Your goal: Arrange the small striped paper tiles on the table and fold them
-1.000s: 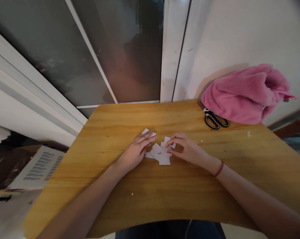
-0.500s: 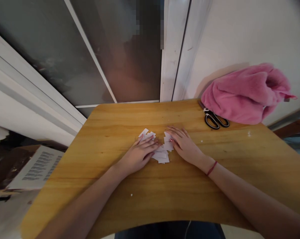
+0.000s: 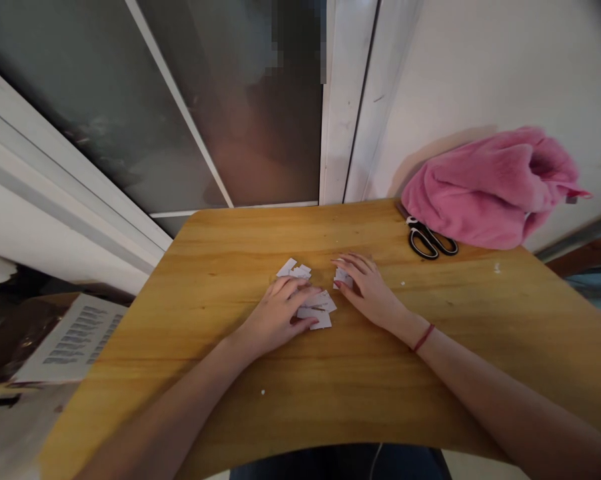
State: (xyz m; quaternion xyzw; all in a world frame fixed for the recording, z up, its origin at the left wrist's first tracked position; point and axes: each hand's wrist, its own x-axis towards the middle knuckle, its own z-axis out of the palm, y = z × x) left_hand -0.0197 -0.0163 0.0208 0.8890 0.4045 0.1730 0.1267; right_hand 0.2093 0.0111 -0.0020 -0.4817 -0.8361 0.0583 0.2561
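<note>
Several small white paper slips (image 3: pixel 319 319) lie in a loose pile on the wooden table (image 3: pixel 330 393). My left hand (image 3: pixel 283 307) rests over the left part of the pile, fingers apart and lightly bent, with slips showing beyond the fingertips and beside the thumb. On the other side, my right hand (image 3: pixel 365 283) lies with fingers stretched out over a smaller group of slips (image 3: pixel 340 276). Some of the paper is hidden beneath both hands. A narrow gap of bare wood separates the two groups.
Black-handled scissors (image 3: pixel 430 241) lie at the back right, blades under a pink plush cloth (image 3: pixel 490 190) against the wall. Tiny white scraps (image 3: pixel 263 392) dot the table. A sliding door (image 3: pixel 260 133) with dark panes borders the back edge. An open cardboard box (image 3: pixel 75 333) stands at left.
My left hand has drawn slightly left and bent its fingers, pulling slips with it. My right hand has shifted a little right, and the paper has parted into two groups.
</note>
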